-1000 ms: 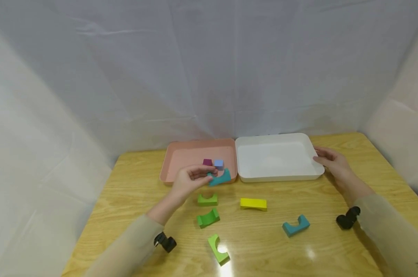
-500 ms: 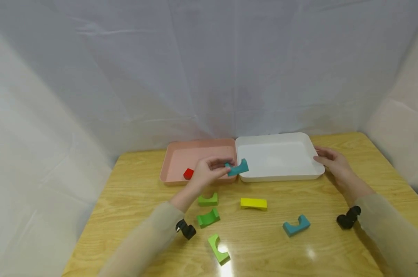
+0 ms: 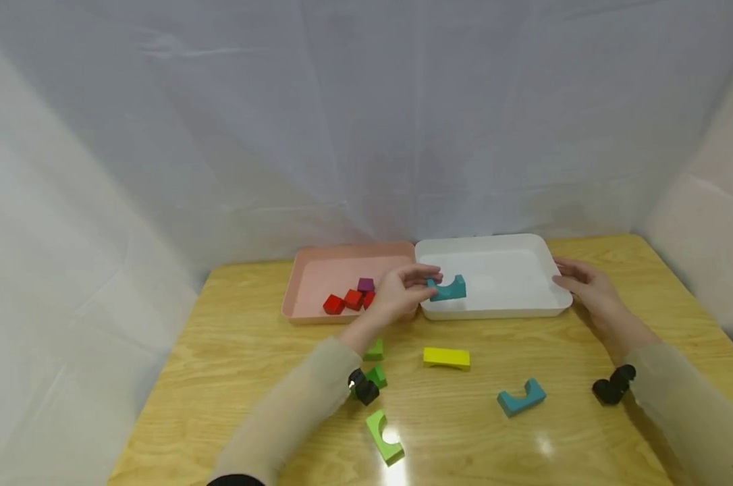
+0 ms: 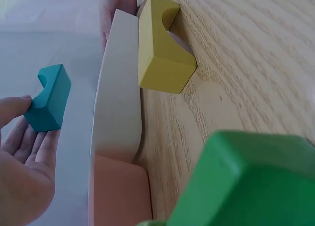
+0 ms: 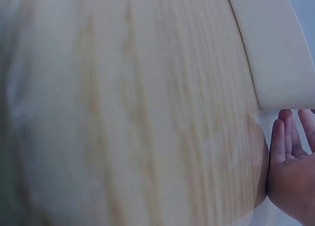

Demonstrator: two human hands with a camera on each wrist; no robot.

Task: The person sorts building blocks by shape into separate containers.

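Two hands are at the white tray (image 3: 527, 312): your left hand (image 3: 397, 294) pinches a teal block (image 3: 448, 288) by one end between thumb and fingertips, holding it over the tray's near-left corner, while your right hand (image 3: 588, 286) rests with relaxed fingers against the tray's right edge.

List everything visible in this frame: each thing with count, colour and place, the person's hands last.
teal block: 1, teal, in left hand over white tray
white tray: 1, white, table's far side, right
pink tray: 1, pink, left of white tray
cubes: 3 red, 1 purple, in pink tray
second teal block: 1, table, front right
yellow block: 1, table centre
green blocks: 3, table, by left arm
table: 1, wood
left hand: pinches teal block
right hand: rests at white tray's right edge
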